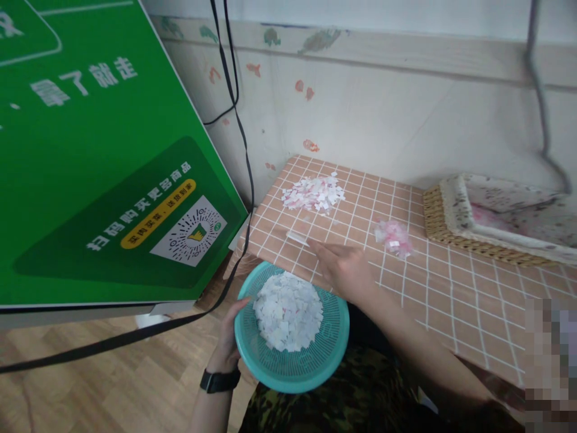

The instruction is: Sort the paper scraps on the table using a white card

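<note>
My left hand (231, 328) grips the left rim of a round teal plastic basket (306, 367), thumb over the edge. White paper scraps (288, 313) are heaped inside the basket, which is held below the table edge. On the checked tablecloth, my right hand (346, 269) is closed on a thin white strip (298, 239) that lies nearly flat against the cloth; its exact kind is unclear. Beyond the strip sits a pile of white and pinkish scraps (314, 192). A smaller heap of pink, filmy pieces (393, 237) lies to the right of that hand.
A cloth-lined wicker basket (482, 249) stands at the right on the checked table (455, 300). To the left rises a large green printed panel (148, 138). A black cable (247, 156) hangs between panel and table. Wood-patterned floor (121, 385) shows below.
</note>
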### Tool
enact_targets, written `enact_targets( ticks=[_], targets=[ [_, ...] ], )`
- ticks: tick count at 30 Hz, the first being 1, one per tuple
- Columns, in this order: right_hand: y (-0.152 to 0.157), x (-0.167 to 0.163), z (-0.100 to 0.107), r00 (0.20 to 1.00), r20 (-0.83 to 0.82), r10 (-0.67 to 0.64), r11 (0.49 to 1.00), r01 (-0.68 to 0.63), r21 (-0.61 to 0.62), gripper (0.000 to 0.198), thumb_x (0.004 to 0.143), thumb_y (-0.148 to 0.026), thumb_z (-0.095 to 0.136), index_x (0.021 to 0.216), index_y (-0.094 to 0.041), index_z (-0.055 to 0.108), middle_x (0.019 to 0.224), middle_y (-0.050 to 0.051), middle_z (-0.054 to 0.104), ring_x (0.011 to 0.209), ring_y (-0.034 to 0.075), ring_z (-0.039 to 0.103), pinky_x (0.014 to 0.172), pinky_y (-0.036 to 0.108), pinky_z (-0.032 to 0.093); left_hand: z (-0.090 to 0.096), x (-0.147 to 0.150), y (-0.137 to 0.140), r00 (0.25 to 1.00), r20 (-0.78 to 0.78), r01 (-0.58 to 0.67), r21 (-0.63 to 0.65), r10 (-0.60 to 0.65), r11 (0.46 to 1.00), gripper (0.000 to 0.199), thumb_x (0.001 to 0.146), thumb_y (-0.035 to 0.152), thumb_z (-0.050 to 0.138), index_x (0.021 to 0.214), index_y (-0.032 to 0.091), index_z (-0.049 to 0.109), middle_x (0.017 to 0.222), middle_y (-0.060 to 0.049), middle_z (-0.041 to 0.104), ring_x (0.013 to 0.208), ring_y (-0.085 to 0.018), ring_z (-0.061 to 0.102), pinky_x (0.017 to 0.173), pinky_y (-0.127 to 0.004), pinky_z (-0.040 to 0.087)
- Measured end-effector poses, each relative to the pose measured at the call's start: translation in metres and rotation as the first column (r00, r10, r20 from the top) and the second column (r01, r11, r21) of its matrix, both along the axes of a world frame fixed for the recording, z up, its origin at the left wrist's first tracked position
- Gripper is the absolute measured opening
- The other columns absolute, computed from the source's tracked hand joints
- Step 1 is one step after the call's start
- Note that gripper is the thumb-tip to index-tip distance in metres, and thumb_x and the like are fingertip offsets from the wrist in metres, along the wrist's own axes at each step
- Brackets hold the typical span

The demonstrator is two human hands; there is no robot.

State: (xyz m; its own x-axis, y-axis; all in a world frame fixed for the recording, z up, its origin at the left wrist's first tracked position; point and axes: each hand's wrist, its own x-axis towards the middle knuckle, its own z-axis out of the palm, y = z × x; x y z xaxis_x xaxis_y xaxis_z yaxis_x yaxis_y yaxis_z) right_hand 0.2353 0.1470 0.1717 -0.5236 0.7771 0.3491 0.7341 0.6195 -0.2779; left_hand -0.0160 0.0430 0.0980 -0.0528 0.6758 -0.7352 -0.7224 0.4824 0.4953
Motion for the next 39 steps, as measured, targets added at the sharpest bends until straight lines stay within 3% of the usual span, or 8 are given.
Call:
enact_targets(
  ticks=[7,14,19,24,27,29,31,39],
  targets=[
    [-0.051,0.012,0.019,0.958,-0.161,0.239,0.957,-0.260,-0.128,0.044,0.085,-0.012,0.050,0.129,-0.017,0.052,0.114,0.009,0.066,0.092,0.017,0.066,0.076,0.031,0.054,-0.001,-0.002,0.000,1.000,-0.013,0.000,0.000,0.000,1.000,0.011,0.065,0.022,0.070,0.069,0.012,0.073,0.065,-0.005,0.075,0.059,-0.019,0.067,0.063,-0.031,0.054],
    [0.004,0.029,0.004,0.984,-0.172,-0.037,0.999,0.037,-0.003,0.036,0.086,-0.011,0.047,0.118,-0.020,0.061,0.092,0.005,0.072,0.075,0.016,0.067,0.067,0.030,0.054,0.000,-0.002,0.002,1.000,-0.028,-0.011,-0.031,0.010,0.999,0.008,0.062,0.020,0.072,0.065,0.013,0.073,0.062,-0.006,0.074,0.054,-0.020,0.066,0.057,-0.031,0.054],
    [0.004,0.011,0.000,0.988,-0.082,0.134,0.989,-0.138,-0.051,0.038,0.085,-0.010,0.047,0.121,-0.017,0.058,0.112,0.008,0.067,0.098,0.020,0.064,0.081,0.033,0.052,0.004,0.000,0.003,1.000,-0.024,-0.021,-0.082,0.019,0.996,0.007,0.063,0.022,0.071,0.063,0.014,0.072,0.057,-0.007,0.072,0.053,-0.023,0.066,0.060,-0.036,0.055],
    [-0.030,0.023,0.019,0.956,-0.154,0.249,0.956,-0.268,-0.121,0.032,0.088,-0.018,0.049,0.118,-0.022,0.060,0.102,0.004,0.070,0.082,0.014,0.066,0.070,0.025,0.052,0.005,-0.001,0.003,1.000,-0.022,-0.005,-0.075,0.003,0.997,0.007,0.064,0.018,0.070,0.066,0.013,0.072,0.062,-0.007,0.074,0.053,-0.022,0.066,0.060,-0.035,0.054],
    [-0.021,0.048,0.019,0.989,-0.147,0.017,1.000,-0.020,-0.019,0.032,0.088,-0.016,0.049,0.118,-0.020,0.061,0.091,0.005,0.072,0.072,0.013,0.066,0.062,0.024,0.049,0.006,-0.001,0.003,1.000,-0.007,-0.013,-0.075,0.012,0.997,0.006,0.065,0.018,0.070,0.065,0.012,0.072,0.059,-0.007,0.073,0.051,-0.022,0.065,0.057,-0.033,0.053],
    [-0.004,0.065,0.013,0.969,-0.066,-0.238,0.962,0.245,0.122,0.031,0.088,-0.017,0.048,0.114,-0.020,0.064,0.076,0.003,0.072,0.060,0.013,0.063,0.055,0.023,0.044,0.006,-0.002,0.003,1.000,-0.010,-0.015,-0.074,0.014,0.997,0.004,0.064,0.017,0.070,0.064,0.012,0.072,0.056,-0.006,0.072,0.049,-0.021,0.064,0.056,-0.032,0.053],
    [0.012,0.076,0.005,0.923,0.031,-0.384,0.902,0.368,0.224,0.030,0.087,-0.018,0.049,0.111,-0.021,0.066,0.072,0.002,0.072,0.055,0.013,0.061,0.051,0.024,0.039,0.006,-0.002,0.003,1.000,-0.017,-0.012,-0.069,0.011,0.998,0.004,0.063,0.015,0.071,0.064,0.012,0.071,0.057,-0.006,0.072,0.050,-0.020,0.064,0.056,-0.031,0.053],
    [0.025,0.077,-0.015,0.946,0.050,-0.319,0.935,0.306,0.178,0.029,0.088,-0.024,0.050,0.111,-0.026,0.067,0.087,0.001,0.074,0.060,0.014,0.065,0.053,0.025,0.041,0.002,-0.001,0.001,0.999,-0.037,-0.023,-0.076,0.021,0.997,0.004,0.065,0.015,0.070,0.063,0.012,0.071,0.053,-0.005,0.070,0.046,-0.018,0.063,0.049,-0.028,0.052]
  ],
)
